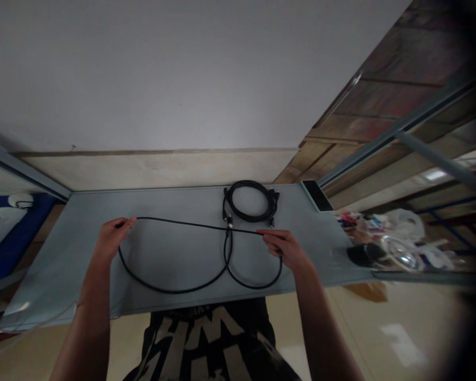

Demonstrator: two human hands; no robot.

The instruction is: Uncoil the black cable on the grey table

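Fingers of the left hand pinch a black cable at the left of my view, and the right hand grips it right of centre, so I see one span drawn nearly straight between them. The rest sags in two loops over the grey table, crossing itself low in the middle, below some plugs. Above and slightly left of the right hand I make out a coiled cable; a smartphone lies farther right.
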